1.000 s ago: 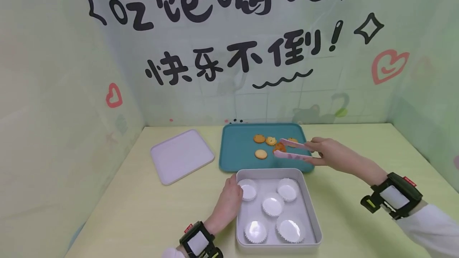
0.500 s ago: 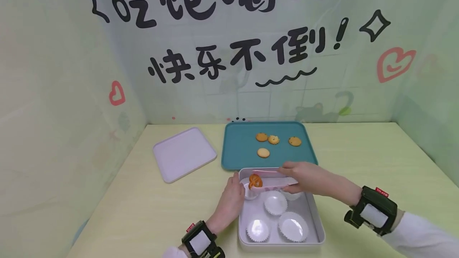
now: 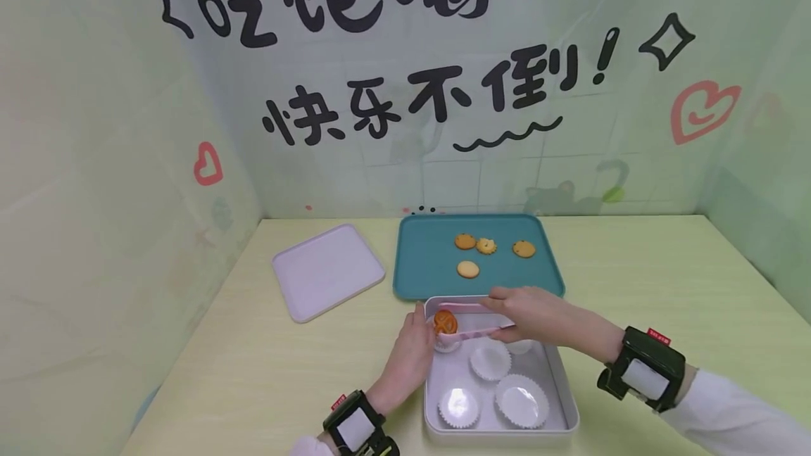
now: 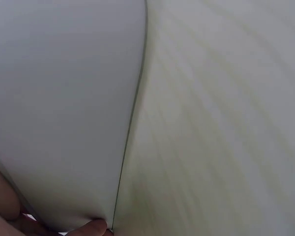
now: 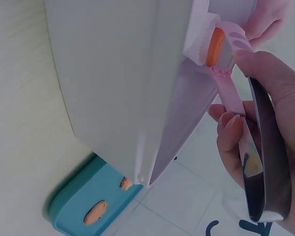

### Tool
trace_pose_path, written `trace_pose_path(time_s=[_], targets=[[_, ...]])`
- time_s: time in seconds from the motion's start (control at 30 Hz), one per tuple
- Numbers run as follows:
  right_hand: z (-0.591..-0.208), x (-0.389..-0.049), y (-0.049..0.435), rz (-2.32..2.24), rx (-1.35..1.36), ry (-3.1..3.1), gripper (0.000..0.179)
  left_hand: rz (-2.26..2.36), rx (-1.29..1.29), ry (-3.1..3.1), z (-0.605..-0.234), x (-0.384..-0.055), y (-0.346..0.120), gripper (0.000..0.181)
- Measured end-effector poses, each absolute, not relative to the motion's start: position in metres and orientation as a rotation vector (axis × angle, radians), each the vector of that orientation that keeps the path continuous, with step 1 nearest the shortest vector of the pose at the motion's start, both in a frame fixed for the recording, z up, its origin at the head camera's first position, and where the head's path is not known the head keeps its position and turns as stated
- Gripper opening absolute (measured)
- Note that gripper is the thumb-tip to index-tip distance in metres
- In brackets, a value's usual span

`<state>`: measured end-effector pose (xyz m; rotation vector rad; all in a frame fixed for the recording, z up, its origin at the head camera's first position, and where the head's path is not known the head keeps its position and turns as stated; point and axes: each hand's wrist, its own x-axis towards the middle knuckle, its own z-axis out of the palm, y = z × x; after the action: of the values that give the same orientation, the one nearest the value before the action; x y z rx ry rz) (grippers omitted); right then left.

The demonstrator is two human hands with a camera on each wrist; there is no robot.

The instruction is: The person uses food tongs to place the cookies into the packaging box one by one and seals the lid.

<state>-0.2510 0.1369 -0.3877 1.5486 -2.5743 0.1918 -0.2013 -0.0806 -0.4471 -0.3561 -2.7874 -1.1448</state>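
Note:
My right hand (image 3: 535, 315) holds pink-tipped metal tongs (image 5: 273, 167) over the far left corner of a white rectangular box (image 3: 497, 440). Between the tong tips is an orange pretzel-shaped cookie (image 3: 445, 322), at a white fluted paper cup (image 3: 448, 347). In the right wrist view the cookie's edge (image 5: 215, 46) shows against the cup, with the tips on either side of it. My left hand (image 3: 408, 357) grips the box's left wall near that corner; in the left wrist view its thumb (image 4: 91, 228) presses the outside. Several other paper cups, such as a large one (image 3: 522, 401), stand inside the box.
Behind the box lies a teal tray (image 3: 418, 266) bearing several cookies, among them a plain round one (image 3: 468, 269). A pale lilac tray (image 3: 329, 273) lies at the back left. A printed cloth wall (image 3: 355, 181) stands behind the table (image 3: 253, 371).
My right hand has carried the pretzel-shaped cookie in the tongs from the teal tray to the box's far left cup, then shifted slightly left. My left hand has stayed at the box.

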Motion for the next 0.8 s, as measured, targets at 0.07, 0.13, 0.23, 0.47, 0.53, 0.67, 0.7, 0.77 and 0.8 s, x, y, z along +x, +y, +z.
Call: trace_pose_path(time_s=[0.07, 0.13, 0.23, 0.47, 0.53, 0.67, 0.7, 0.77, 0.8], targets=[[-0.3875, -0.2501, 0.1369, 0.179, 1.552, -2.567, 0.039, -1.130, -0.360, -2.781, -0.4475, -0.2013, -0.0808, 0.042], [-0.3878, -0.2491, 0.1367, 0.166, 1.558, -2.564, 0.039, -1.118, -0.359, -2.781, -0.4475, -0.2011, -0.0809, 0.042], [-0.3892, -0.2478, 0.1362, 0.167, 1.566, -2.565, 0.038, -1.114, -0.358, -2.782, -0.4477, -0.2008, -0.0810, 0.043], [-0.3898, -0.2485, 0.1355, 0.227, 1.586, -2.620, 0.038, -1.151, -0.353, -2.779, -0.4484, -0.1992, -0.0803, 0.043], [-0.3894, -0.2497, 0.1356, 0.234, 1.571, -2.645, 0.038, -1.157, -0.344, -2.783, -0.4478, -0.1991, -0.0801, 0.043], [-0.3883, -0.2511, 0.1354, 0.222, 1.542, -2.674, 0.039, -1.152, -0.337, -2.793, -0.4475, -0.1997, -0.0803, 0.043], [-0.3880, -0.2511, 0.1352, 0.219, 1.537, -2.680, 0.040, -1.150, -0.336, -2.796, -0.4476, -0.1999, -0.0804, 0.043], [-0.3868, -0.2507, 0.1348, 0.216, 1.524, -2.697, 0.041, -1.140, -0.333, -2.805, -0.4479, -0.2005, -0.0806, 0.043], [-0.3861, -0.2504, 0.1348, 0.215, 1.520, -2.703, 0.041, -1.140, -0.334, -2.807, -0.4476, -0.2006, -0.0805, 0.043]])
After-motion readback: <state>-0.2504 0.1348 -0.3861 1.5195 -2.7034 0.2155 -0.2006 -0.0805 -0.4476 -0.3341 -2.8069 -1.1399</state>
